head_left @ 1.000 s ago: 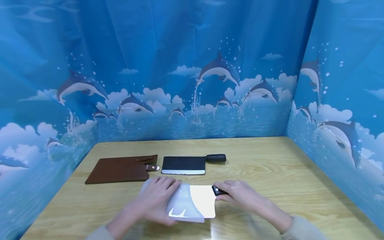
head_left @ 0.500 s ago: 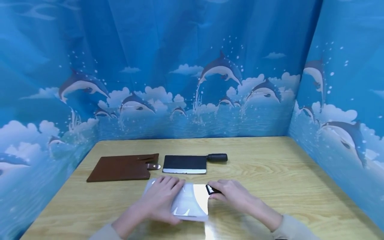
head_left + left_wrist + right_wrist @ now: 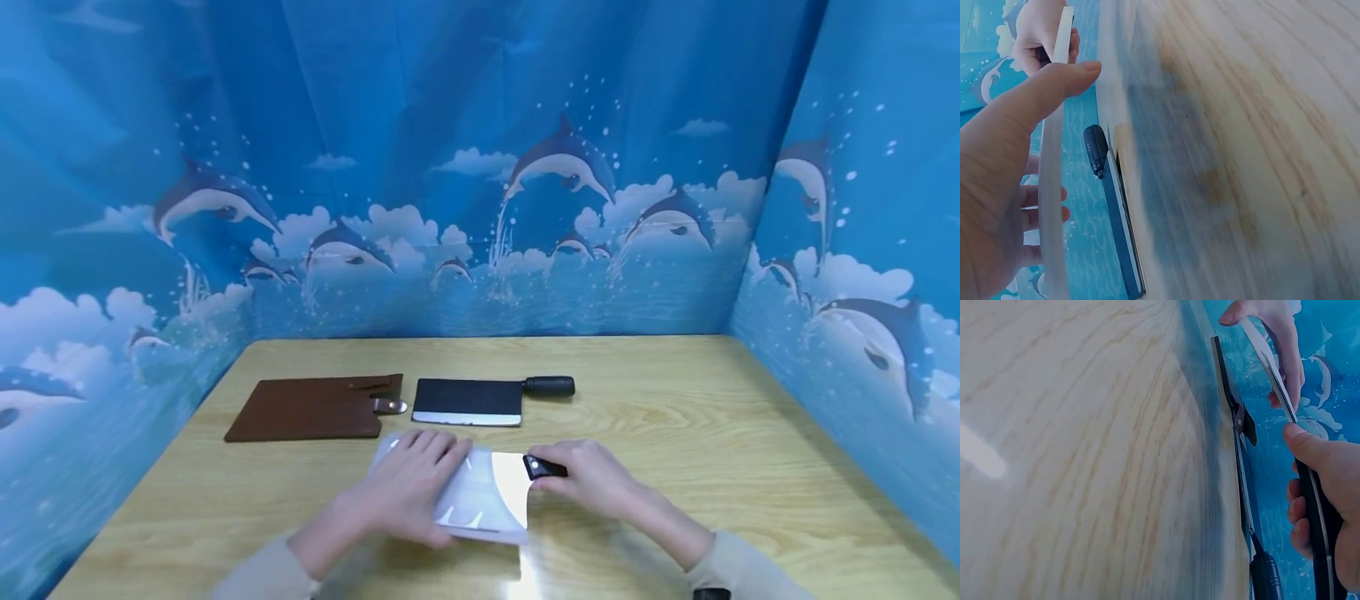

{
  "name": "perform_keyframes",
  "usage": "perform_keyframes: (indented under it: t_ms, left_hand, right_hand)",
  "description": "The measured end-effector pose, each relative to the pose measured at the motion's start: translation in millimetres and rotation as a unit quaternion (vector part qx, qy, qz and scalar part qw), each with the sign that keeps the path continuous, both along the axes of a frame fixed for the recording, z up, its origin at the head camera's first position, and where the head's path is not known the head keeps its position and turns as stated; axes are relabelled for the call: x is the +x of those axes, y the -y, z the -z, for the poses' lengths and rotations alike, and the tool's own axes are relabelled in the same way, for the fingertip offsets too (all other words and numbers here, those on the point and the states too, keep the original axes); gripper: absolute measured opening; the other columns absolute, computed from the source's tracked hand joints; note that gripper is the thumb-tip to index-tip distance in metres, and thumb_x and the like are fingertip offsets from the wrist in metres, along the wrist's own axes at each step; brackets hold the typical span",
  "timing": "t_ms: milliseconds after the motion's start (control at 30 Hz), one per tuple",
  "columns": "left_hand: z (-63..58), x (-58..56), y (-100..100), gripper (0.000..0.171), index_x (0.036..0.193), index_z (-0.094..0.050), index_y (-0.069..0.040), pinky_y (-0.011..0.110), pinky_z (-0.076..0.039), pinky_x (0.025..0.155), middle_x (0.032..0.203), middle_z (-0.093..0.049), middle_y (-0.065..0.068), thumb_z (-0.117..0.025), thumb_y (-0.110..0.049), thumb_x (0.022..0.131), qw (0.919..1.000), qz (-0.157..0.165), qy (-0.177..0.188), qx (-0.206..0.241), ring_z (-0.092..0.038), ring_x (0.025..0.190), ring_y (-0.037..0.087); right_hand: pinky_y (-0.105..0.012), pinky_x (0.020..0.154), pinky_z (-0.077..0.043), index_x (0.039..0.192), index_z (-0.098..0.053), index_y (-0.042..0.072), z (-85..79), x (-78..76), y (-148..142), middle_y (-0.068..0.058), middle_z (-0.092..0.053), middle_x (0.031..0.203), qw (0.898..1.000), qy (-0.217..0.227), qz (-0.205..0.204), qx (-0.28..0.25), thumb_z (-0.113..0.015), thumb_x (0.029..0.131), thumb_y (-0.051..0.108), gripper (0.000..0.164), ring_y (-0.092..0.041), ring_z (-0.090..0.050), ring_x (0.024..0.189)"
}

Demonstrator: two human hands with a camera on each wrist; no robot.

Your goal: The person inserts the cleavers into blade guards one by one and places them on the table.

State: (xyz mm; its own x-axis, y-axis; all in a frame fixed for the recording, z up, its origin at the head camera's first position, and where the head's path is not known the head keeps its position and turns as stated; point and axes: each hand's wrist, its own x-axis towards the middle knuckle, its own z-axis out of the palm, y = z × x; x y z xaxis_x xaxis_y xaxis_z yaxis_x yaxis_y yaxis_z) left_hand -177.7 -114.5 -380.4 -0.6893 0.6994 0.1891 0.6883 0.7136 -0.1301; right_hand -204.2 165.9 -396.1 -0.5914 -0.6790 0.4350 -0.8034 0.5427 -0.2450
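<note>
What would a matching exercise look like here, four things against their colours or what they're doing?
Column one:
1. unheld sheath
2. left hand
3. right hand
4. unheld cleaver

Column two:
A. gripping a black handle
B. mostly black, lying flat
C. brown, lying flat
D. gripping a translucent cover

Pairs: 1-C, 2-D, 3-A, 4-B.

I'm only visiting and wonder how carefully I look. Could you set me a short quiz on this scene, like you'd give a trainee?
1. True or false: in the head view, the brown sheath lies left of the black cleaver.
2. The right hand holds: A) the brown sheath, B) a knife handle, C) nothing.
3. Which hand grips the pale cover, and does any bare blade show?

Key: 1. True. 2. B. 3. The left hand; yes, beside the knife handle.
</note>
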Motion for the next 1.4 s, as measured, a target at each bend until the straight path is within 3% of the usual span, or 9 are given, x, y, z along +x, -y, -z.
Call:
perform_keyframes:
  t_ms: [367,667,867,1100,1400]
  left_hand:
    - [-0.6,-3.6,13,0.108,0.141,-0.035,-0.012,0.048,-0.032,0.099,0.128,-0.045,0.007,-0.069,-0.067,0.055,0.9991,-0.015,0.039,0.003,-0.042,0.116,0.023]
    - [2.0,-12.8,17,0.106,0.140,-0.037,-0.009,0.048,-0.035,0.097,0.126,-0.047,0.008,-0.068,-0.067,0.057,0.9988,-0.013,0.047,-0.008,-0.043,0.115,0.024]
    - [4.3,-17.7,18,0.105,0.139,-0.038,-0.008,0.049,-0.035,0.096,0.126,-0.047,0.008,-0.068,-0.066,0.058,0.9978,-0.023,0.058,-0.021,-0.044,0.115,0.025]
    - [8.8,-19.8,15,0.108,0.143,-0.034,-0.008,0.052,-0.033,0.098,0.134,-0.044,0.010,-0.067,-0.068,0.060,0.9895,-0.040,0.131,-0.047,-0.042,0.121,0.027]
    - [12.4,-21.3,20,0.102,0.141,-0.036,-0.008,0.051,-0.035,0.098,0.129,-0.046,0.009,-0.068,-0.066,0.063,0.9783,-0.044,0.197,-0.049,-0.042,0.118,0.023]
  right_hand:
    - [-0.031,0.073,-0.051,0.114,-0.065,0.005,-5.8,-4.6,4,-0.005,-0.068,0.103,0.993,0.108,0.030,0.044,-0.066,0.085,0.028,0.037,-0.014,-0.063,0.089]
    - [-0.032,0.072,-0.050,0.105,-0.069,0.008,-5.2,-13.5,7,-0.001,-0.068,0.094,0.993,0.090,0.061,0.050,-0.071,0.081,0.025,0.029,-0.014,-0.062,0.084]
    - [-0.027,0.065,-0.045,0.099,-0.070,0.009,-1.5,-17.0,2,0.005,-0.062,0.086,0.990,0.110,0.079,0.027,-0.076,0.076,0.017,0.025,-0.008,-0.053,0.075]
    - [-0.031,0.071,-0.048,0.098,-0.068,0.004,4.7,-21.5,2,0.000,-0.064,0.089,0.985,0.156,0.062,0.044,-0.075,0.074,0.011,0.025,-0.014,-0.057,0.081]
    - [-0.037,0.077,-0.047,0.099,-0.068,0.004,11.4,-23.0,12,-0.001,-0.064,0.091,0.975,0.197,0.076,0.061,-0.074,0.076,0.012,0.025,-0.018,-0.058,0.085]
